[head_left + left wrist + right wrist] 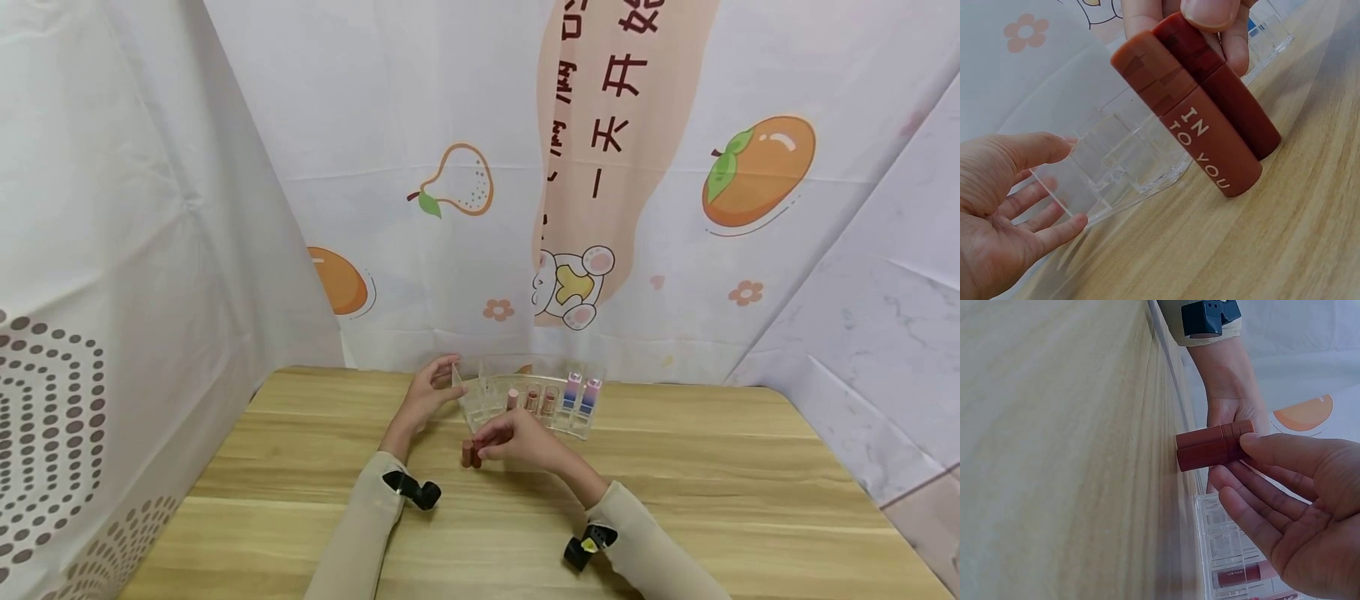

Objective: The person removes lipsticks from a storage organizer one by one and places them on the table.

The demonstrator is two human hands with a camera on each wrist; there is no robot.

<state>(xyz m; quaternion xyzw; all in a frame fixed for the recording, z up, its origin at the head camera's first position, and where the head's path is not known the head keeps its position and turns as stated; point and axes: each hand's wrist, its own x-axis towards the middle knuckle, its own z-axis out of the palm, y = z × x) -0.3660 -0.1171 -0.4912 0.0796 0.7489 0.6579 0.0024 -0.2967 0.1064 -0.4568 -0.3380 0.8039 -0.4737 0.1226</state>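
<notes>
My right hand pinches a dark red lip gloss tube by its cap between thumb and fingers. The tube stands upright with its base at the tabletop. Right beside it is a brownish-orange lip gloss tube lettered "IN TO YOU", also upright. Both tubes are in front of a clear lipstick organizer. My left hand grips the organizer's left end, thumb on the front side and fingers around the back. In the right wrist view the dark red tube overlaps the left hand behind it.
The organizer holds a pink-capped tube, two reddish lipsticks and two pink-to-blue tubes toward its right end. It stands on the wooden table, near the back edge, before a printed white curtain.
</notes>
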